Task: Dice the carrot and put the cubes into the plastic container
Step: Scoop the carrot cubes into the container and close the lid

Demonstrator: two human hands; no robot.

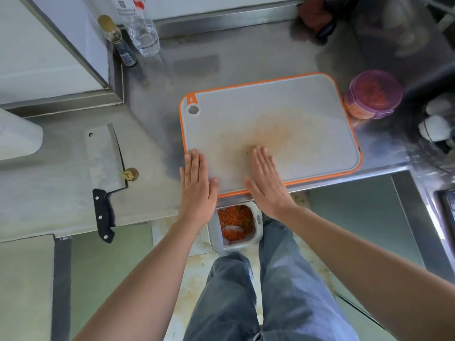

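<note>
Head view: at the left, we noted a broad steel cleaver with a black riveted handle (105,166) lying flat on the steel counter (61,205), its handle end past the counter's front edge. A small trimmed carrot end (130,174) lay touching the blade.

The left hand (197,185) rested flat, fingers straight and together, on the near left corner of the grey cutting board with an orange rim (283,114). Below, on the floor, a white bin (257,217) held orange scraps. The right hand (267,183) lay flat on the bare board, holding nothing.

The round purple-tinted plastic container (371,94), holding carrot cubes, stood just beside the board's far right corner. We judged dicing complete.

Hazards: pushing the board rightward could topple the container. A sleeve or elbow could knock the overhanging cleaver off.
</note>
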